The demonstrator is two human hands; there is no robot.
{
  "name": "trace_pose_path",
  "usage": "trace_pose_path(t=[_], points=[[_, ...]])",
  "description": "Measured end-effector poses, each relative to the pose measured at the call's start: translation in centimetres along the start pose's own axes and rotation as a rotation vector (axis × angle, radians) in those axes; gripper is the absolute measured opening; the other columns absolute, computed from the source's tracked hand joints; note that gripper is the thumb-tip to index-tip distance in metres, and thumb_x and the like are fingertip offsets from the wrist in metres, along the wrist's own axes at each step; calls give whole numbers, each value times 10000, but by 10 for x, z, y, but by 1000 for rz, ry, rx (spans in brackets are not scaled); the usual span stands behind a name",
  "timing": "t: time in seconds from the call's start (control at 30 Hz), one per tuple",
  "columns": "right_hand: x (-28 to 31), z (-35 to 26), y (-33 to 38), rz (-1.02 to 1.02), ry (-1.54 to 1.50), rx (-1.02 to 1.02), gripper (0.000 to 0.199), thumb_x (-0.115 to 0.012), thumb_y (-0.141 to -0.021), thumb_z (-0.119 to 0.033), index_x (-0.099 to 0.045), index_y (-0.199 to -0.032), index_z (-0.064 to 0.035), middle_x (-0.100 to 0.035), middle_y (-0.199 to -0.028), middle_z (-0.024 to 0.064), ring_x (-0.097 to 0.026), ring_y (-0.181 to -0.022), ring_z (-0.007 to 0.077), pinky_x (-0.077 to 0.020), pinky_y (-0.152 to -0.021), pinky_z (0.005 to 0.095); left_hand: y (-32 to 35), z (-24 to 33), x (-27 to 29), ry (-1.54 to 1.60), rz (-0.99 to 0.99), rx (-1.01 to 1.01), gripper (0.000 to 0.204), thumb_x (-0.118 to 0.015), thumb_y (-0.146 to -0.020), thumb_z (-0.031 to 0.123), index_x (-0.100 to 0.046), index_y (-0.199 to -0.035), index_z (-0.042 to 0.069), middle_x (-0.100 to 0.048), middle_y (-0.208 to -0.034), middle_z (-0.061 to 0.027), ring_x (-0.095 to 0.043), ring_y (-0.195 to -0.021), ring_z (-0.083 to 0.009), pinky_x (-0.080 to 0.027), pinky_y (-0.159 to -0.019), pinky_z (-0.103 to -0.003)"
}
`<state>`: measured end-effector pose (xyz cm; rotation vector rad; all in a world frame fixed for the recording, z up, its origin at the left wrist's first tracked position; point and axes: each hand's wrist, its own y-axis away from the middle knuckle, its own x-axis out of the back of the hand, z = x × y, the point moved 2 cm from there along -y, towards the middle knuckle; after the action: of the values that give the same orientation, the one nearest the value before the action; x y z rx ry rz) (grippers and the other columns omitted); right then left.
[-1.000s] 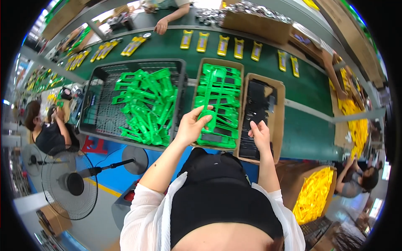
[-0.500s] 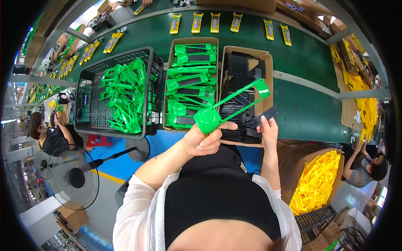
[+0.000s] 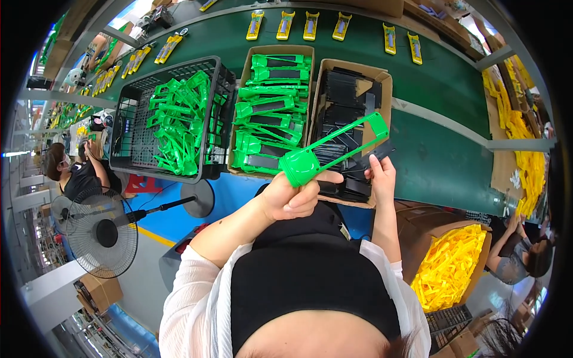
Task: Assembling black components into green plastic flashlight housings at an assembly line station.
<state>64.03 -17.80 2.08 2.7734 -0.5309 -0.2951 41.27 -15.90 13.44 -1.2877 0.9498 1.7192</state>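
Observation:
My left hand [image 3: 293, 197] is closed around the round end of a green plastic frame [image 3: 301, 165], whose open rectangular part points up to the right. Between the thumb and fingers of my right hand [image 3: 382, 173] is a flat black plastic strip [image 3: 379, 154], close behind the frame's far end and partly covered by it. Whether strip and frame touch, I cannot tell. Below both lies a cardboard box of black strips [image 3: 343, 95]. Left of it, another cardboard box holds green frames with dark panels in them [image 3: 268, 106].
A black plastic crate [image 3: 134, 158] of loose green frames stands at the left. Yellow assembled pieces [image 3: 310, 27] lie along the green table [image 3: 441, 143]. A carton of yellow parts [image 3: 450, 268] sits at lower right, a fan [image 3: 106, 232] at lower left. Other people work at both sides.
My right hand has brought the black strip slightly up and left, nearer the frame's far end. The left hand keeps its hold on the frame. The view has shifted slightly.

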Motion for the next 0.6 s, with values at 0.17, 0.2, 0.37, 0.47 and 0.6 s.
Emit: trace_pose_path(t=[0.17,0.2,0.37,0.47,0.6], points=[[-14,-22,16,-83,-236,31,129,-539,-887,-154,-547,-905,-27,-565,-725,30,-525,-573,97,-403,-509,209,1,4,2,103,92,-5,463,-265,-966,296,-415,-1253,-34,-359,-427,27,-303,-307,-65,-267,-314,-199],[-20,-30,21,-135,-379,72,130,-522,-892,-142,-535,-921,-16,-575,-742,56,-542,-589,124,-414,-517,221,1,6,5,115,102,-19,450,-266,-966,287,-416,-1255,-25,-355,-439,28,-306,-320,-64,-268,-319,-198],[-51,-61,36,-314,-275,162,145,-452,-914,-141,-490,-942,-4,-589,-862,143,-578,-692,180,-450,-581,259,5,21,19,82,215,-14,428,-302,-961,296,-436,-1234,-5,-368,-486,35,-319,-365,-60,-260,-339,-195],[-75,-61,38,-328,-109,160,145,-460,-911,-144,-504,-967,-17,-602,-870,106,-586,-694,146,-454,-575,234,14,35,28,-2,383,-53,407,-401,-939,309,-468,-1201,4,-425,-549,38,-348,-413,-61,-277,-379,-195],[-106,-58,45,-465,-119,100,149,-439,-929,-173,-447,-982,-34,-608,-876,122,-602,-638,153,-457,-520,217,38,54,39,-33,441,-117,353,-515,-898,279,-501,-1137,19,-491,-655,50,-406,-495,-55,-330,-442,-197]])
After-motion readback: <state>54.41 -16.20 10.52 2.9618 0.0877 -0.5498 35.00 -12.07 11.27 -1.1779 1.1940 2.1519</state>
